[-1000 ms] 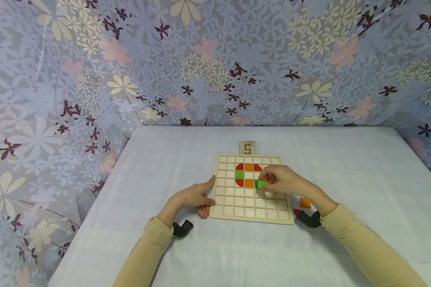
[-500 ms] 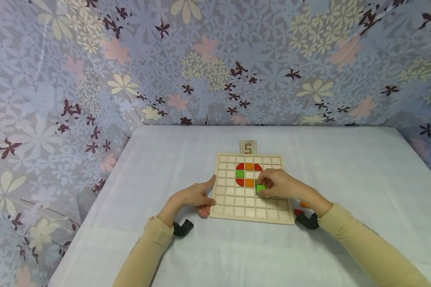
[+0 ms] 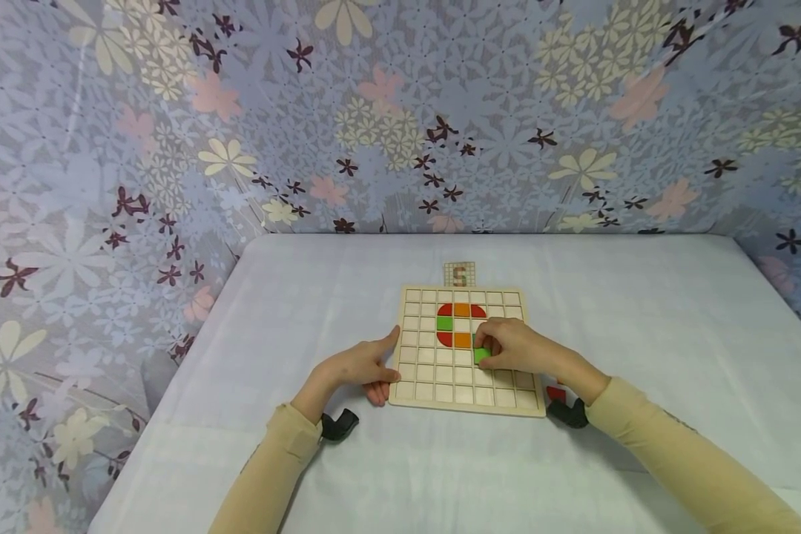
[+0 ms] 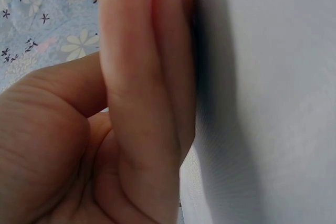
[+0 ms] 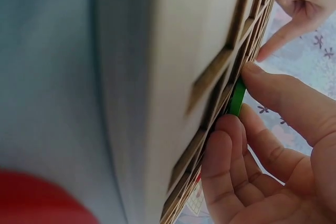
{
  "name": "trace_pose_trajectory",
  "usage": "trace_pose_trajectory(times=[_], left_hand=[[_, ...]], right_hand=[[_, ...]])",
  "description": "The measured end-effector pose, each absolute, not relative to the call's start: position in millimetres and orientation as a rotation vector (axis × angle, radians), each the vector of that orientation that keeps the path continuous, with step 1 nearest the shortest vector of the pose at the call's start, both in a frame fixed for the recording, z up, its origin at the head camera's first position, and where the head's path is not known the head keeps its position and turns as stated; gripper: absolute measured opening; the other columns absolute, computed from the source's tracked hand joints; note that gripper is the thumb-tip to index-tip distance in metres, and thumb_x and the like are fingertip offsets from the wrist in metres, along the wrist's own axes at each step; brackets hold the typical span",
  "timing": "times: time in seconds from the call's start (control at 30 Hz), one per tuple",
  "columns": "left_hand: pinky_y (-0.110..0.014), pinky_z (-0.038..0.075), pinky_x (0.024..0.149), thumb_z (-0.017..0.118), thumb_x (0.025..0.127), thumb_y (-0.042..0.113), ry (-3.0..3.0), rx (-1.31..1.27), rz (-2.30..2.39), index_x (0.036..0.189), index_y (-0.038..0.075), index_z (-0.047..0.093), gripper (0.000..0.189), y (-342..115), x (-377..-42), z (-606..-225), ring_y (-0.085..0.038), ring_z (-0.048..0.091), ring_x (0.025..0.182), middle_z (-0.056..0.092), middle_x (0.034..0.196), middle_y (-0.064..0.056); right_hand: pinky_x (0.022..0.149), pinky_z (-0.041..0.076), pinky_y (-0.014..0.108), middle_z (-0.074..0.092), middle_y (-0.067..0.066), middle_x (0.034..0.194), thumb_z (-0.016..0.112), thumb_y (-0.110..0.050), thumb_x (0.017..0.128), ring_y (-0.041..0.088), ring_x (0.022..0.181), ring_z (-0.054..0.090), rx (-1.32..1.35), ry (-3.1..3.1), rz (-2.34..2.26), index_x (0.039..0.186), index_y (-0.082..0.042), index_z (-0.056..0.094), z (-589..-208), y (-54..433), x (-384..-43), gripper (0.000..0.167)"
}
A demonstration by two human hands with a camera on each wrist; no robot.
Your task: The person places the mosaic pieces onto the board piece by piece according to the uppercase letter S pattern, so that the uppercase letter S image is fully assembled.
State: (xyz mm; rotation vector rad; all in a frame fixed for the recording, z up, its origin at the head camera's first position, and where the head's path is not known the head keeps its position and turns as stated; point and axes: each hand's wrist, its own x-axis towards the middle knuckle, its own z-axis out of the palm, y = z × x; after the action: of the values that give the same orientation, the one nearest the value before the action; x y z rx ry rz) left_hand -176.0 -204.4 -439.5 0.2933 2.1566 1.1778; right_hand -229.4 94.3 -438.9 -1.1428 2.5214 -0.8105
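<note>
A wooden grid board [image 3: 427, 391] lies on the white-covered table. My right hand [image 3: 519, 347] pinches a bright green square tile [image 3: 482, 357] between thumb and fingers, right at a grid cell; the right wrist view shows the green tile [image 5: 237, 98] on edge between the fingertips. Red, orange and green tiles sit in cells above it, including a left-side green tile [image 3: 444, 323] and a lower orange tile [image 3: 463, 340]. A darker green piece beside that orange one is mostly hidden by my fingers. My left hand [image 3: 359, 363] touches the board's left edge with index finger and thumb spread.
A small pattern card [image 3: 459, 274] with an S-like figure lies behind the board. A loose red tile [image 3: 556, 393] rests by its right front corner, with an orange piece mostly covered by my right wrist. Black wrist mounts [image 3: 340, 425] hang under both wrists. A floral cloth [image 3: 400, 148] stands behind.
My right hand has moved slightly toward me with the green tile, from beside the lower orange tile to the cell row below. The left hand keeps still at the board's edge.
</note>
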Motion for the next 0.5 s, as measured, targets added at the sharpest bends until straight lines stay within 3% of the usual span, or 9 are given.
trace_pose_trajectory(times=[0.5], left_hand=[[-0.036,0.056,0.050,0.057,0.095,0.006,2.159,0.286,1.166,0.152,0.015,-0.001,0.083,-204.3,-175.9,-438.7,-0.023,0.063,0.048,0.064,0.062,-0.016]], right_hand=[[0.064,0.048,0.024,0.056,-0.003,0.083,0.078,-0.014,0.078,0.011,0.073,0.052,-1.124,2.533,-0.794,0.091,-0.008,0.063,-435.7,92.2,-227.5,0.021]])
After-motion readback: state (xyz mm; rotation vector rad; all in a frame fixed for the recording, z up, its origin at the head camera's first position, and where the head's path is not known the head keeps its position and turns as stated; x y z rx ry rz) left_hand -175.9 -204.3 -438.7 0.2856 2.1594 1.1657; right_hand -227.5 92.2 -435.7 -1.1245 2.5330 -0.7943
